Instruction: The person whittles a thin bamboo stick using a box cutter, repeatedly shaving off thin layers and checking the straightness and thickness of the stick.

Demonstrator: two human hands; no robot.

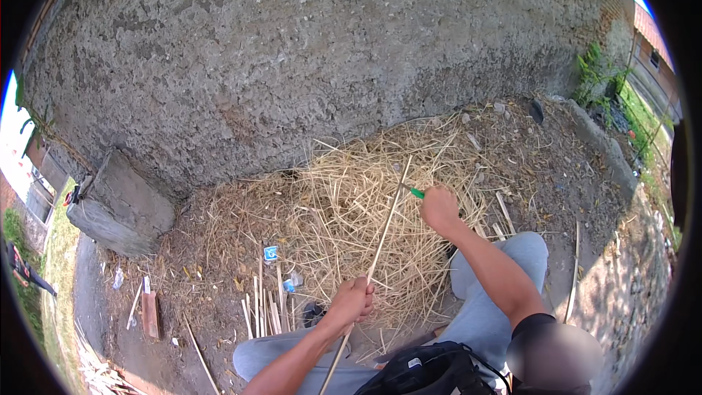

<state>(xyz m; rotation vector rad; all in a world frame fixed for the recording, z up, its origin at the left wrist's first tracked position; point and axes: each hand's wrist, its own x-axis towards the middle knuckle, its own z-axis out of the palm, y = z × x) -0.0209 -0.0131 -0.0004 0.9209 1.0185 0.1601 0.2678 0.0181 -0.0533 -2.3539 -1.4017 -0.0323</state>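
Note:
A long, thin pale strip of wood or bamboo (385, 232) slants from the lower edge up over the shavings. My left hand (352, 300) is wrapped round it at its lower half. In my closed right hand (439, 210) is a green-handled knife (414, 191), its blade touching or very close to the strip near the upper end. Most of the handle is hidden in the fist. Below both hands lies a broad heap of straw-coloured shavings (351, 205).
A rough grey wall (329, 51) rises behind the heap. At the left stands a concrete block (128, 205). Several cut strips (261, 300) lie beside my left knee, near a blue packet (271, 253). A black bag (431, 369) rests at my lap.

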